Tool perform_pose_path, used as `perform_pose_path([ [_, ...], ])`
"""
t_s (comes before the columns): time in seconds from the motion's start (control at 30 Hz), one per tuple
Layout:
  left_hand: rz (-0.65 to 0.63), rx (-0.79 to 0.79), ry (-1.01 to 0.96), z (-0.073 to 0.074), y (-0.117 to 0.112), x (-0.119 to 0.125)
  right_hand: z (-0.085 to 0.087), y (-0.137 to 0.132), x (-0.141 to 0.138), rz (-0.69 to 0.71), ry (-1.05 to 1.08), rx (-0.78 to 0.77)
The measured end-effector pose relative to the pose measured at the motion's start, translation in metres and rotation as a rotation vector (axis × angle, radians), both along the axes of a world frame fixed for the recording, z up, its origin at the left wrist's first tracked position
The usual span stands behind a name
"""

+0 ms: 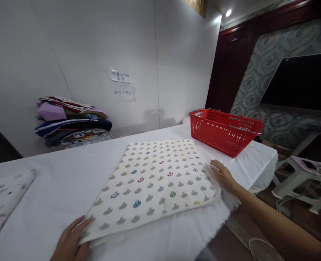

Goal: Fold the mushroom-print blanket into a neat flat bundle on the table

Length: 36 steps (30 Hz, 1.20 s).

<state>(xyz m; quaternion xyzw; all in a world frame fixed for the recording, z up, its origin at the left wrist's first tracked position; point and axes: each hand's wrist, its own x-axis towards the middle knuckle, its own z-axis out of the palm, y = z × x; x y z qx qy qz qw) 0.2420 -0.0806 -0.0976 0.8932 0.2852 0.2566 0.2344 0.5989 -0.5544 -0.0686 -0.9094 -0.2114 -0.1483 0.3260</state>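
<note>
While the left hand [70,241] sits at the near-left corner of the folded print blanket [155,181], fingers laid over the edge (can't tell if a thumb pinches underneath), the right hand [222,175] lies flat & open, palm down, on the blanket's right edge nr the front corner. The hands are well apart w/ the blanket between them. It spreads fwd and inward from both, the left hand close to the person's body, the right reaching further out. Its long axis looks to run away from the person toward the wall, skewed rightward, tho the wide lens makes that approx. It lies flat on a white-covered table [54,181]. A red plastic basket [225,130] stands just past its far-right corner, not touching. Back left against the wall is a stack of folded textiles [73,121], and another spotted cloth [5,195] is at the far left. Two paper notes [122,85] are on the white wall. Right of the table are a white stool [299,177] & a dark screen [301,83].
</note>
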Motion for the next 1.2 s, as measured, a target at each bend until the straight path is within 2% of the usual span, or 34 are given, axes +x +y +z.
perform_pose_path([
  [0.1, -0.006, -0.018, 0.013, 0.014, -0.005, 0.002, -0.001, -0.023, -0.032, -0.047, 0.037, 0.157],
  [0.2, -0.002, -0.027, 0.000, 0.029, -0.016, 0.006, -0.003, -0.039, -0.063, -0.041, 0.057, 0.200],
  [0.27, 0.010, -0.046, -0.010, 0.037, -0.024, 0.007, -0.006, -0.045, -0.077, 0.016, 0.021, 0.191],
  [0.37, 0.031, -0.059, -0.037, 0.045, -0.034, 0.008, -0.010, -0.048, -0.089, 0.183, -0.082, 0.140],
  [0.47, 0.046, -0.042, -0.060, 0.051, -0.042, 0.008, -0.009, -0.046, -0.092, 0.325, -0.180, 0.067],
  [0.63, 0.082, -0.049, -0.050, 0.059, -0.052, 0.008, -0.003, -0.039, -0.084, 0.466, -0.272, -0.119],
  [0.8, 0.092, -0.029, -0.050, 0.060, -0.055, 0.008, -0.001, -0.041, -0.075, 0.514, -0.342, -0.230],
  [1.0, 0.077, -0.043, -0.095, 0.061, -0.056, 0.007, 0.003, -0.046, -0.081, 0.547, -0.405, -0.354],
  [1.1, 0.123, -0.138, -0.137, 0.068, -0.060, 0.010, 0.007, -0.046, -0.087, 0.538, -0.408, -0.405],
  [1.2, 0.222, -0.321, -0.178, 0.081, -0.065, 0.014, 0.010, -0.044, -0.093, 0.512, -0.400, -0.428],
])
